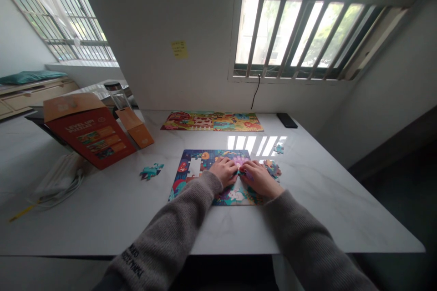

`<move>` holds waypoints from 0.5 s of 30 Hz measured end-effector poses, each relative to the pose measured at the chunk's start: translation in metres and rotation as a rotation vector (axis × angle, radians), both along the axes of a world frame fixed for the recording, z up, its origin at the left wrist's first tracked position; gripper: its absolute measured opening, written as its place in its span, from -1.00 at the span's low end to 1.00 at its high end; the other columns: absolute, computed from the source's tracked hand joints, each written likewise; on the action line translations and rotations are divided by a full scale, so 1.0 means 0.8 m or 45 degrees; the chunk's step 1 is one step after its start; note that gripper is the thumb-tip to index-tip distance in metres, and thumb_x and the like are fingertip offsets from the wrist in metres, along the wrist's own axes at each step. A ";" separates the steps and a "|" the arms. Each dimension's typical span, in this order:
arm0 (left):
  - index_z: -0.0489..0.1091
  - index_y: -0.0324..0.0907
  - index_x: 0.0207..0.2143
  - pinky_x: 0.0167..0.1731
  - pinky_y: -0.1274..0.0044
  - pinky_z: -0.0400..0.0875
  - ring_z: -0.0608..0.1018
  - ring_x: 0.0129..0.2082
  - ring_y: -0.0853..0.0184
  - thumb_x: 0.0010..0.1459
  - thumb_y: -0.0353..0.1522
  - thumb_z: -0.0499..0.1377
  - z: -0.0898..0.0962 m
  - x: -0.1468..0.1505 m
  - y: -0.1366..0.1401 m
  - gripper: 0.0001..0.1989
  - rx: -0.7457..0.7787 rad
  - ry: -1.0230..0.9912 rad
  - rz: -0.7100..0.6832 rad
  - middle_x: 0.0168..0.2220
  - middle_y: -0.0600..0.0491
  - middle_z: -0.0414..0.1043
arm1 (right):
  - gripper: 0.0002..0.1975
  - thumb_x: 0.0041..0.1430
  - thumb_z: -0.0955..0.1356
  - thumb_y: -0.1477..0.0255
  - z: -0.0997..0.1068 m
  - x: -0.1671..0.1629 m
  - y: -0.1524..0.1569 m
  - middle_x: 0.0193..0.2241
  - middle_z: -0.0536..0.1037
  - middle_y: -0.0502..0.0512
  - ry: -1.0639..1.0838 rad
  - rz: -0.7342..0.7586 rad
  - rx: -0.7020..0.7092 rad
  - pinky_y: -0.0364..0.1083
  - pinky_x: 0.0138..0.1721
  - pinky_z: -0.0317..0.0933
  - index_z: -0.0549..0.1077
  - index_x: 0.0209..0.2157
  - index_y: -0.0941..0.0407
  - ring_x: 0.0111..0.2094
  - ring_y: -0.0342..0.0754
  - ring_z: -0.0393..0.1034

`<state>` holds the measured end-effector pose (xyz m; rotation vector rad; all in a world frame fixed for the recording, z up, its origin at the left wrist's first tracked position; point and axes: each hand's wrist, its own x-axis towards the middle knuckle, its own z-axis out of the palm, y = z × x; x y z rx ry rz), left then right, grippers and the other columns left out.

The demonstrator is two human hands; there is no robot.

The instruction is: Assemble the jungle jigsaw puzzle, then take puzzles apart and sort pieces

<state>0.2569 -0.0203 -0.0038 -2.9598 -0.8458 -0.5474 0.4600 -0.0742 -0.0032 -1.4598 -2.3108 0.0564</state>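
Both hands, left hand (224,170) and right hand (258,177), pressed flat on the colourful, part-finished puzzle (191,168); the orange box (89,134) stood open.

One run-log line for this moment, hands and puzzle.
left hand on dark puzzle | right hand on it, fingertips meeting | loose pieces left | finished puzzle behind

Glossy marble-look table (307,209), cardboard puzzle (191,168), grey knitted sleeves (177,232).
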 end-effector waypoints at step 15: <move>0.43 -0.11 -0.07 0.01 0.42 0.42 0.50 -0.03 0.23 0.28 -0.33 0.08 -0.017 -0.003 0.008 -0.78 -0.278 -0.226 -0.086 -0.06 -0.05 0.46 | -0.89 0.28 0.33 0.43 0.001 0.001 0.003 -0.17 0.53 0.10 0.050 0.018 0.022 -0.01 -0.07 0.21 0.45 -0.16 0.03 -0.09 0.05 0.35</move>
